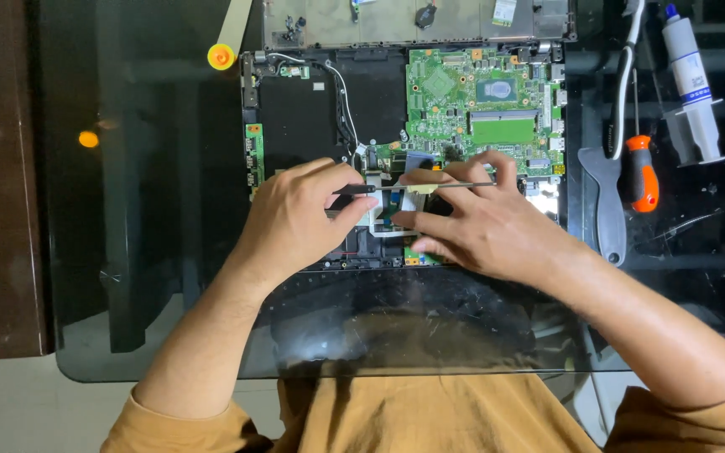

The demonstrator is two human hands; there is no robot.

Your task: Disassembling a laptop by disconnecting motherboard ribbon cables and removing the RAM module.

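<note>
**Two hands at work inside an opened laptop**

Mustard-yellow sleeves (430, 415) sit closest, at the near edge of the dark glass bench (144, 252), with both forearms reaching away over it. Past them lies an opened laptop base (295, 126), a shallow black tray of a case. Inside it, the green motherboard (480, 92) fills the far right part, a narrow green side board (254, 151) stands along the left wall, and thin wires (341, 92) run down the middle over black panels.

The left hand (295, 220) rests on the near left part of the case, its fingers pinched together on the dark end of a slim metal tool (417, 186). That tool lies level, running right across a small pale, blue-faced part (389, 210) in the middle of the case. The right hand (484, 225) lies just beside it, fingers curled and closed over the tool's right end, fingertips pressing down on the part's near right edge.

On the bench to the right of the case lie a grey plastic pry tool (607, 210), an orange-handled screwdriver (644, 172) and a white syringe tube (691, 84). At the far left, near the case corner, sits a yellow round cap (221, 56). A second grey casing (413, 21) lies beyond the laptop.
</note>
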